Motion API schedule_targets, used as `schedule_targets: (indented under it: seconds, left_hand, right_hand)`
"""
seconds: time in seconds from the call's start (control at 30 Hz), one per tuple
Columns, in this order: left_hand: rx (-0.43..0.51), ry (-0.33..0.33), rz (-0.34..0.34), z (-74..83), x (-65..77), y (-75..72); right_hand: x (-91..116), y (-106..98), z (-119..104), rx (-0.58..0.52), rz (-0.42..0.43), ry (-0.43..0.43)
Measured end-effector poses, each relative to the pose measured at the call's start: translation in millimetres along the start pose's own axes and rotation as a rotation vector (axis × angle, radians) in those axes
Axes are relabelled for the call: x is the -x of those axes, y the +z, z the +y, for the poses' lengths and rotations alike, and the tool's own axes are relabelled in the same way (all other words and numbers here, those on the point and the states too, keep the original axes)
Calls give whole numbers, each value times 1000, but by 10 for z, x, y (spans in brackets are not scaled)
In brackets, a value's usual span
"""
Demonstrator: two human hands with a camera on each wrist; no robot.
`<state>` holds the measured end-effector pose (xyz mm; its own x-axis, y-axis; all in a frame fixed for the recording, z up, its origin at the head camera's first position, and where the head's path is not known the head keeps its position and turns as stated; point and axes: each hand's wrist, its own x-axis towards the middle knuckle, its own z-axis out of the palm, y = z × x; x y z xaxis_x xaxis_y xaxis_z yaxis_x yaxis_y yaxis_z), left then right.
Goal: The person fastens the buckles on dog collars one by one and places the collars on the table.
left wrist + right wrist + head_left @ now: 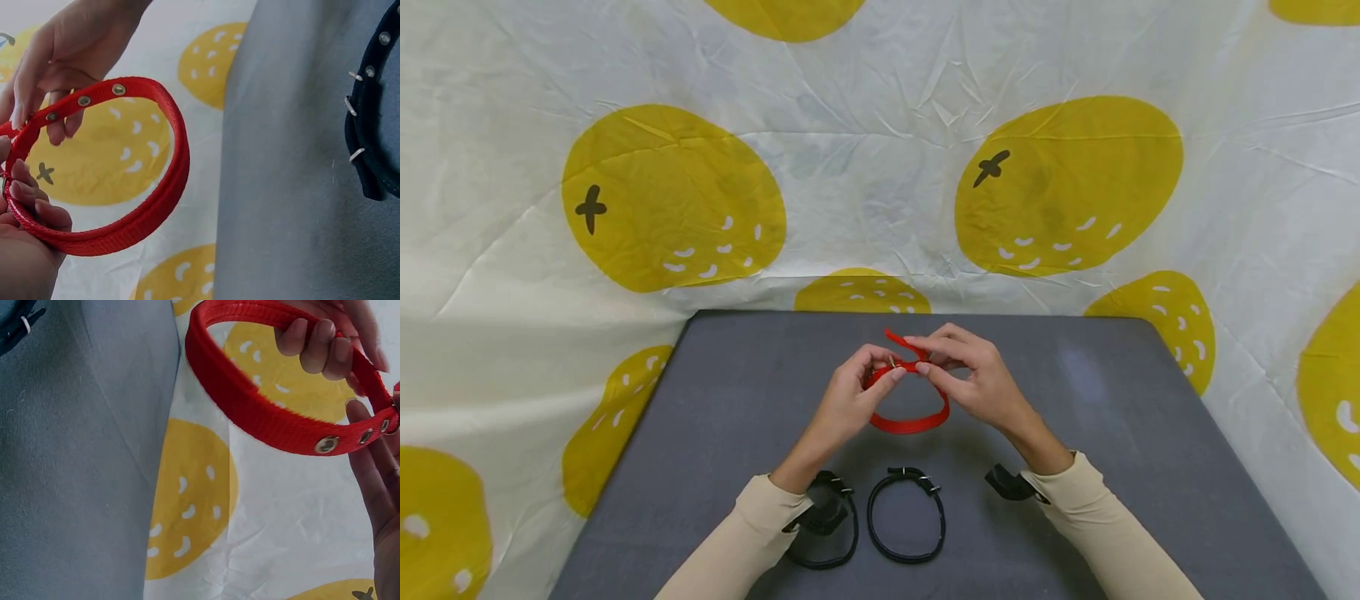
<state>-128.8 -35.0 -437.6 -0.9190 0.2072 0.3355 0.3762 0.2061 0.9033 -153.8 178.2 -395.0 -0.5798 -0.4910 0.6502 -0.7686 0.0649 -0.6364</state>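
Note:
A red collar with metal eyelets is held up in a loop above the table, its loose end sticking up at the far side. Near the buckle, my left hand grips the strap, fingers curled round it in the left wrist view. My right hand pinches the strap just to the right of the buckle, close to the left fingertips. The eyelets of the red strap show clearly in the right wrist view. The buckle itself is mostly covered by fingers.
Two black collars lie buckled on the grey table: one black collar between the forearms, another black collar partly under the left wrist camera. A white cloth with yellow fruit shapes hangs behind the table.

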Motion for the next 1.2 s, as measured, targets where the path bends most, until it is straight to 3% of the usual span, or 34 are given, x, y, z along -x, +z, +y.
schedule_targets:
  seconds: [0.17, 0.37, 0.63, 0.87, 1.2]
  left_hand:
    - [26, 2, 7, 24, 16, 4]
    - [42, -12, -5, 37, 24, 15]
    - [79, -44, -18, 52, 42, 39]
    - [90, -49, -26, 66, 60, 56]
    - [109, -44, -36, 100, 77, 61]
  right_hand:
    - [55, 24, 197, 21, -19, -63]
    - [88, 19, 300, 45, -51, -63]
    - [109, 8, 302, 44, -61, -63]
    - [132, 27, 310, -75, -57, -88]
    - [32, 47, 66, -166, -34, -143]
